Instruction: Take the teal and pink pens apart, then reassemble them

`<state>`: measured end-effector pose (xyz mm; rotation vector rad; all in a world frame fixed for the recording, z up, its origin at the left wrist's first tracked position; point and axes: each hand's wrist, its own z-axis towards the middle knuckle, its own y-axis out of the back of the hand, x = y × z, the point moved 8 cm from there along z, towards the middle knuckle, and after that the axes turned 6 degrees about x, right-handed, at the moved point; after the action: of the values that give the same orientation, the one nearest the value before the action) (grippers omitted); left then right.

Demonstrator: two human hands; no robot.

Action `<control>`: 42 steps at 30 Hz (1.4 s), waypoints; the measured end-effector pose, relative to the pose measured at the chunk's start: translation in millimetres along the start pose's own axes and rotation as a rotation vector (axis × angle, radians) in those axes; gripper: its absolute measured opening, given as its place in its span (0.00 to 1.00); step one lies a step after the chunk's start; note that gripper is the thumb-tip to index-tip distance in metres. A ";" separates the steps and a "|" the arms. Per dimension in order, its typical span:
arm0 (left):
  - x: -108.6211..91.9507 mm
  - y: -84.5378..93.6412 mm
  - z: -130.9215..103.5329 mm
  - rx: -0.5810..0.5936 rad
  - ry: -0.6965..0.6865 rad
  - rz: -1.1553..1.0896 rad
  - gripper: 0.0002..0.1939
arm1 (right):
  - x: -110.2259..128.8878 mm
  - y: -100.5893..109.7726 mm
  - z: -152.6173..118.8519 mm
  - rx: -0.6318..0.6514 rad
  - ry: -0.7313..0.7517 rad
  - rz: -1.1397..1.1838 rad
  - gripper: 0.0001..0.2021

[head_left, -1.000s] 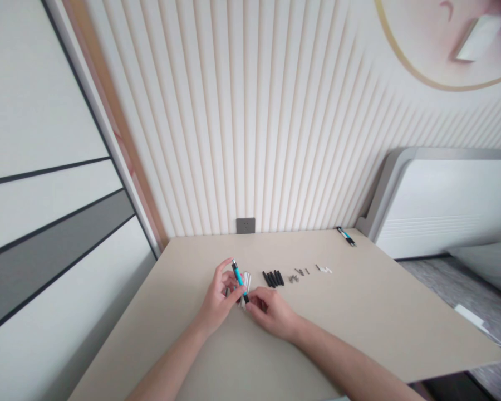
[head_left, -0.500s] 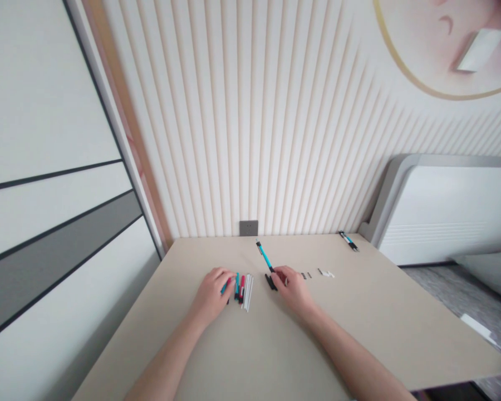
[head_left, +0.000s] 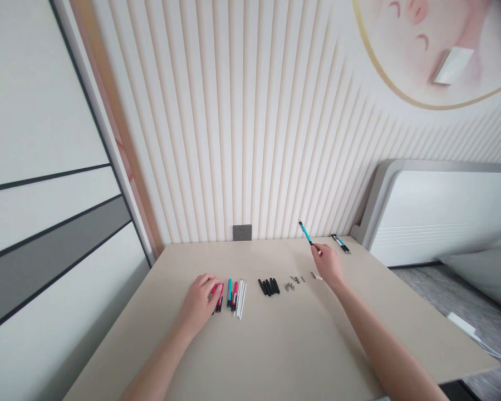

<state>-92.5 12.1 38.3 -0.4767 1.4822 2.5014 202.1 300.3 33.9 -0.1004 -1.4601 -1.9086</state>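
Note:
A blue-and-black pen (head_left: 306, 233) points up and away to the left from my right hand (head_left: 328, 263), whose fingers are closed around its lower end above the table's right part. My left hand (head_left: 201, 299) rests on the table at the left, fingers curled over a pink pen barrel (head_left: 219, 292) and partly covering it. Right of that hand lie a blue pen barrel (head_left: 229, 292), a pink-and-black barrel (head_left: 234, 296) and several thin white refills (head_left: 241, 299). Several black grips (head_left: 269, 287) lie side by side in the middle.
Small metal springs (head_left: 289, 287) and other little parts (head_left: 296, 279) lie right of the black pieces. Small white pieces (head_left: 318, 277) sit near my right hand. Pens (head_left: 340, 244) lie at the table's (head_left: 275, 345) far right corner. A ribbed wall with a socket (head_left: 242, 232) stands behind.
My right hand has carried the blue pen rightward, away from the black pieces, uncovering them and the springs. My left hand stays over the barrels. The camera view has shifted slightly.

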 end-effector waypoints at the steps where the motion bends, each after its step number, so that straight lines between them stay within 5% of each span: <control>1: -1.7 -0.8 0.0 0.007 -0.003 -0.003 0.12 | -22.2 7.2 8.2 -0.009 -0.048 -0.035 0.19; 8: -13.6 -7.9 -1.3 0.067 -0.020 -0.034 0.10 | -173.8 38.7 22.4 0.034 -0.387 -0.238 0.20; 14: -14.3 -10.9 1.3 0.091 0.000 -0.037 0.10 | -232.0 30.7 33.5 0.070 -0.456 -0.287 0.22; 24: 2.6 -2.3 1.2 0.053 0.071 0.016 0.13 | -247.8 3.9 64.2 0.127 -0.416 -0.273 0.23; 42: 7.8 -0.5 4.0 0.058 0.072 0.060 0.14 | -235.8 19.2 44.2 0.085 -0.364 -0.331 0.19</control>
<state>-100.3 16.0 36.8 -0.5258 1.6136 2.5028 371.8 452.0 -44.6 -0.1840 -1.8951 -2.1693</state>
